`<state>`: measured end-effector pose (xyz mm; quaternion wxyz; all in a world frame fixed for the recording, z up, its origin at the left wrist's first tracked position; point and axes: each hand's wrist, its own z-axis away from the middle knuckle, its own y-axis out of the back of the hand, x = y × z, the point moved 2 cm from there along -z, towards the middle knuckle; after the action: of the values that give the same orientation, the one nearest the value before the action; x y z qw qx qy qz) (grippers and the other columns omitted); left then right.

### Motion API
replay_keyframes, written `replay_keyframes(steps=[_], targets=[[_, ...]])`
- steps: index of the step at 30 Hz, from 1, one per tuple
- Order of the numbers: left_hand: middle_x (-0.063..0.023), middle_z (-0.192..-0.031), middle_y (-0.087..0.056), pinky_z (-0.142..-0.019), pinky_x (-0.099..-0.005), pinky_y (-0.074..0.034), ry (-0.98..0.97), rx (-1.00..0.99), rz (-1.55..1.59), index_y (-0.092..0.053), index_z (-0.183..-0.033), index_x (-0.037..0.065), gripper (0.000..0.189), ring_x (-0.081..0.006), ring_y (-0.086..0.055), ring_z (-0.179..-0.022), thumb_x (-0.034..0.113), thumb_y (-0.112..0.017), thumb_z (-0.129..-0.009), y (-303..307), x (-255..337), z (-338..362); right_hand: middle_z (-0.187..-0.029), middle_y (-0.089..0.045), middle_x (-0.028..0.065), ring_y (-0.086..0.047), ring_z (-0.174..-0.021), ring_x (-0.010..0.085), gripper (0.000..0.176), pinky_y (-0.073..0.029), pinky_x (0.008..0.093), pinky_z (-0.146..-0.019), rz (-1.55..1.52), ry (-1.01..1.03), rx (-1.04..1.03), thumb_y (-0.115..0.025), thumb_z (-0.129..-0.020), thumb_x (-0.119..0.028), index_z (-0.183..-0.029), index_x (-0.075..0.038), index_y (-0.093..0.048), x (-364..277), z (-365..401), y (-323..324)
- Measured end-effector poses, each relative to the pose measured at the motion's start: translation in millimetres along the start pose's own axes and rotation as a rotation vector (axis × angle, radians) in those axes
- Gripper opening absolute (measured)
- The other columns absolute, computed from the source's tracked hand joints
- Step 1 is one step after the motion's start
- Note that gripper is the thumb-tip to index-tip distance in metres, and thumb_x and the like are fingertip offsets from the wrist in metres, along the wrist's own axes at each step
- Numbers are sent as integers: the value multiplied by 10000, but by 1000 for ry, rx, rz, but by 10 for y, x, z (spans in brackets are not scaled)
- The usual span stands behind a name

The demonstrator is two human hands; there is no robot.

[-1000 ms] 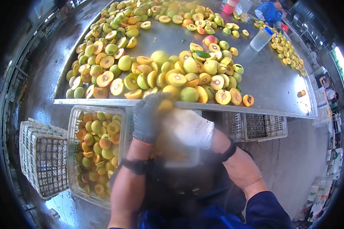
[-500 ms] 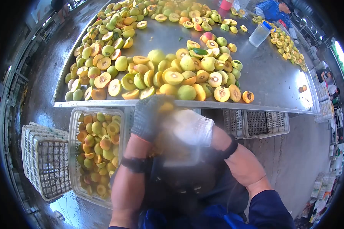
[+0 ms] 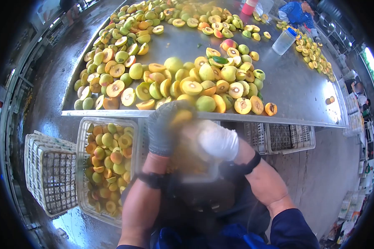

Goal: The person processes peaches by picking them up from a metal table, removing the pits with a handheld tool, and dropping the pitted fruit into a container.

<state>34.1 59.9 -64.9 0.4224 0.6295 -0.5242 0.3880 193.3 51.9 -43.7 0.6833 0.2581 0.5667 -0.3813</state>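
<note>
My left hand (image 3: 166,126), in a grey glove, is closed around a yellow fruit piece (image 3: 181,118) at the table's near edge. Just right of it, my right hand (image 3: 220,141) wears a white glove and has its fingers curled; blur hides what they grip, if anything. Below both hands is a blurred, pale container (image 3: 199,179) with yellowish contents. Halved and whole green-yellow fruits (image 3: 191,87) are heaped on the metal table (image 3: 174,41) in front of the hands.
A crate of fruit pieces (image 3: 82,166) stands at the left, beside stacked white crates (image 3: 50,178). Another crate (image 3: 280,137) sits under the table at the right. A blue-lidded jar (image 3: 283,42) and a red cup (image 3: 249,7) stand on the table. A person (image 3: 297,12) is at the far right.
The view has shifted slightly, so the table and fruits sit a little further right. Both hands remain close together over the container; my right hand is slightly lower and turned.
</note>
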Motion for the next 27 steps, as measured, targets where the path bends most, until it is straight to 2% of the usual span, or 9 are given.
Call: replay_keyframes(steps=[3, 6, 8, 12, 15, 19, 22, 25, 27], targets=[[-107, -1012, -746, -841, -326, -584, -276, 11, -401, -670, -1156, -40, 256, -196, -719, -926, 138, -687, -974, -16, 126, -38, -836, -688, 156, -646, -787, 275, 336, -510, 412, -769, 283, 50, 28, -556, -1057, -304, -1024, 11, -666, -43, -29, 34], [-114, -1073, -747, -901, -320, -566, 86, 84, 280, -657, -1257, -28, 321, -212, -714, -992, 78, -690, -956, -114, 40, -68, -846, -696, 197, -678, -796, 346, 331, -525, 445, -749, 479, 53, 98, -575, -1034, -311, -1004, 8, -658, -174, -14, 96], [-121, -1110, -743, -931, -314, -550, -187, -76, -74, -633, -1313, -27, 366, -219, -706, -1030, 75, -674, -964, -15, -71, -148, -856, -702, 216, -694, -821, 400, 328, -536, 482, -742, 778, 275, 196, -591, -1012, -324, -982, -5, -656, -139, 31, 155], [-122, -1101, -743, -939, -315, -537, -182, -76, -312, -645, -1271, -35, 345, -230, -703, -1043, 139, -667, -974, 25, -150, -86, -870, -717, 208, -703, -831, 416, 299, -548, 533, -721, 1165, 117, 250, -605, -966, -351, -961, -59, -666, -319, 83, -38], [-128, -1035, -741, -867, -321, -557, -77, -1, -249, -663, -1191, -39, 333, -225, -718, -955, 208, -690, -970, 8, -122, -76, -869, -716, 221, -700, -832, 430, 315, -546, 539, -733, 1089, 136, 271, -589, -974, -349, -971, -42, -660, -267, 53, -169], [-129, -969, -730, -778, -329, -571, -278, 33, -372, -670, -1125, -36, 322, -225, -724, -859, 248, -679, -973, 42, 80, -70, -909, -712, 252, -696, -869, 412, 294, -549, 478, -783, 710, 392, 181, -564, -1030, -276, -1077, -7, -674, -17, -60, -56], [-129, -954, -721, -755, -340, -582, -298, 126, -447, -667, -1116, -28, 280, -242, -727, -854, 223, -634, -996, 28, 178, -57, -843, -676, 133, -663, -831, 228, 298, -529, 389, -768, -35, 90, 94, -551, -1069, -268, -1101, 2, -674, 63, -109, -113], [-145, -970, -716, -761, -370, -604, -145, 217, -324, -655, -1125, -19, 272, -271, -727, -865, 221, -583, -1019, -20, 104, -31, -814, -638, 74, -636, -806, 173, 296, -522, 384, -743, -206, -88, 81, -559, -1073, -268, -1056, 12, -653, 21, -107, -159], [-155, -981, -712, -768, -390, -618, -68, 272, -111, -646, -1138, -13, 290, -290, -727, -870, 241, -557, -1031, -23, 75, -32, -792, -634, 78, -635, -765, 193, 290, -521, 397, -716, -14, 8, 126, -570, -1066, -265, -1014, 13, -634, -36, -110, -170]])
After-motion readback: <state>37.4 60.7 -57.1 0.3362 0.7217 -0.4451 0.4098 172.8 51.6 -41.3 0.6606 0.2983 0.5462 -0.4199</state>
